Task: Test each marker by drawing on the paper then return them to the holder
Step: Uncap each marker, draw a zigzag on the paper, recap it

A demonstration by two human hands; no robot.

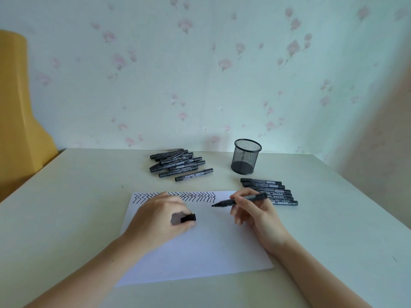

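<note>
While right hand (pixel 251 210) grips uncapped marker (pixel 241 200) above paper (pixel 200 252), left hand (pixel 160 218) pinches its cap (pixel 188 218)

table (pixel 66 207): pale, matte, a few small dark marks on top | wallpaper (pixel 200 74): directly behind table's far edge, pale with pink flower print | yellow object (pixel 20 118): left of table, standing against wallpaper, partly out of frame

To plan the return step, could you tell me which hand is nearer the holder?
Right. The right hand, holding a marker, lies just in front of the holder; the left hand, holding the cap, rests on the paper, farther left.
</note>
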